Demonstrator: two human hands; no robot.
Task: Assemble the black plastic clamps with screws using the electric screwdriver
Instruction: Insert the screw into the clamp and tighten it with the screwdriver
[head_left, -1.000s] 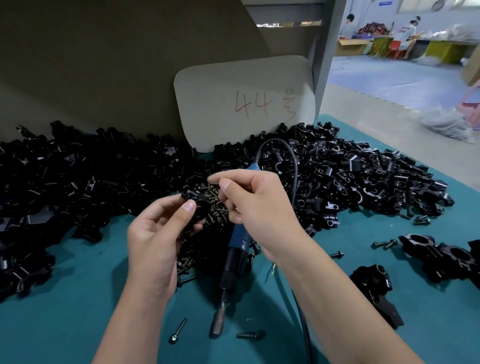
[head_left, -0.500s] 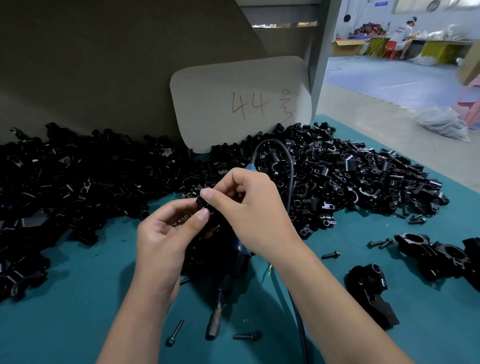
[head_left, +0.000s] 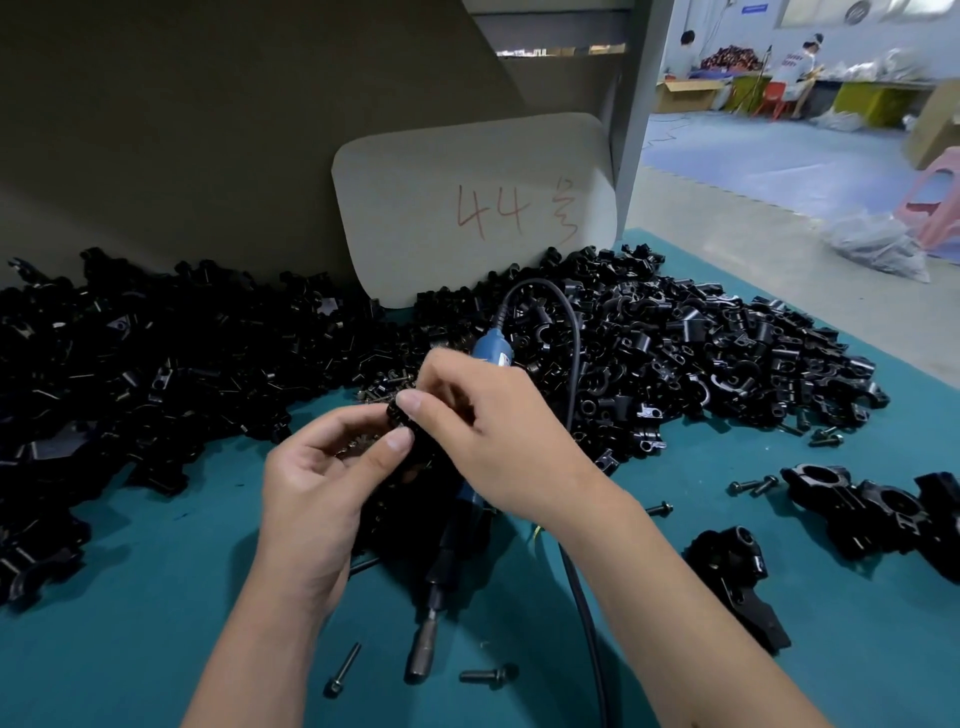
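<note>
Both hands have dropped lower and nearer the body than a second ago, and the clamp piece they share now sits between them above the driver instead of out over the screw pile. The left hand (head_left: 332, 467) pinches the small black clamp (head_left: 410, 423) with thumb and curled fingers from below and the left; the right hand (head_left: 483, 431) closes on the same piece from above and the right, forefinger tip pressed on its top. Whether a screw is already seated in it is hard to tell, since the fingers cover the hole.

The electric screwdriver (head_left: 457, 525) lies on the teal tabletop (head_left: 156, 597) directly beneath the hands, long axis running from its blue cable end at the pile towards the body, its metal bit (head_left: 423, 647) nearest the person. It passes under the right wrist, so the right hand looks the nearer one to take it. Loose screws (head_left: 488, 675) lie beside the bit, and assembled clamps (head_left: 857, 499) rest well apart at the right.
</note>
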